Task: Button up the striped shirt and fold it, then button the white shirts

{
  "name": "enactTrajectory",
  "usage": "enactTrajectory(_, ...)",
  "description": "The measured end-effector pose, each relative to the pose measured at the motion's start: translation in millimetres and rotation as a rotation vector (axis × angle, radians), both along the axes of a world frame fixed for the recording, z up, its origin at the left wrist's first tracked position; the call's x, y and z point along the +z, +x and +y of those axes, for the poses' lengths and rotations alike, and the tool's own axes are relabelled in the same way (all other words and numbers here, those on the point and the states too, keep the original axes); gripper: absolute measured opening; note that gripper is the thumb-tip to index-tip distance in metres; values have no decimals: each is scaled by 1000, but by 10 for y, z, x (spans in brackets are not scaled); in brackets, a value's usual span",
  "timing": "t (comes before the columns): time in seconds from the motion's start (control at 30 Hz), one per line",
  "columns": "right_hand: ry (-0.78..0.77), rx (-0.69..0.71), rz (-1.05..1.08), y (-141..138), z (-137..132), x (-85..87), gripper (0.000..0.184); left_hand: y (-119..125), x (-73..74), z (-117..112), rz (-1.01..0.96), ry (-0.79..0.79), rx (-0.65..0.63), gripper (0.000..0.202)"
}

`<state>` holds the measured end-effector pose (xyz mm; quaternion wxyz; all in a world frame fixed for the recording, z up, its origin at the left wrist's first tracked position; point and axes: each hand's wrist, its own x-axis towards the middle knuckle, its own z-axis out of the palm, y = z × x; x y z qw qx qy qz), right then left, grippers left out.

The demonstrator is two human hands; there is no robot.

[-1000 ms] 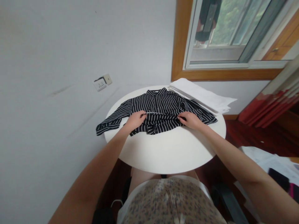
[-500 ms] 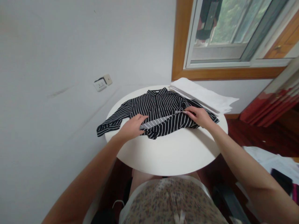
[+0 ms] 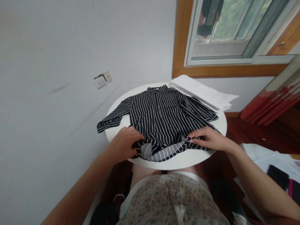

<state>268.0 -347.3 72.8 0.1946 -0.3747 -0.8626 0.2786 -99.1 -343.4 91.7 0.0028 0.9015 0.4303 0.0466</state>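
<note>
A black shirt with white stripes [image 3: 157,115] lies spread on a round white table [image 3: 168,163], its collar toward the wall. One sleeve reaches out to the left over the table's edge; the other lies on the right. My left hand [image 3: 124,144] is closed on the left part of the bottom hem. On the right, my right hand [image 3: 207,139] pinches the hem between thumb and fingers. Between them the hem curls up and shows its paler grey inner side.
Folded white cloths [image 3: 201,92] are stacked at the table's back right. Behind are a wall socket [image 3: 100,82] and a wood-framed window [image 3: 217,70]. A red and white curtain [image 3: 269,107] hangs at right, above papers or cloths [image 3: 269,162] lower down.
Both hands have drawn the hem toward my body, so the shirt's body now lies longer and flatter. The hands have also moved a little farther apart.
</note>
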Motion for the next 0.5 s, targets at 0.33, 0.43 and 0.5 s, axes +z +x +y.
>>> enactTrajectory(0.33, -176, 210, -89, -134, -123, -3, 25, 33, 167, -43, -57, -369, -54, 25)
enactTrajectory(0.43, -159, 183, -66, -106, -143, -17, 25, 11, 239, -32, -90, -357, -17, 15)
enactTrajectory(0.5, -181, 212, -67, -99, -188, -31, 25, -5, 251, -77, -62, -443, -16, 9)
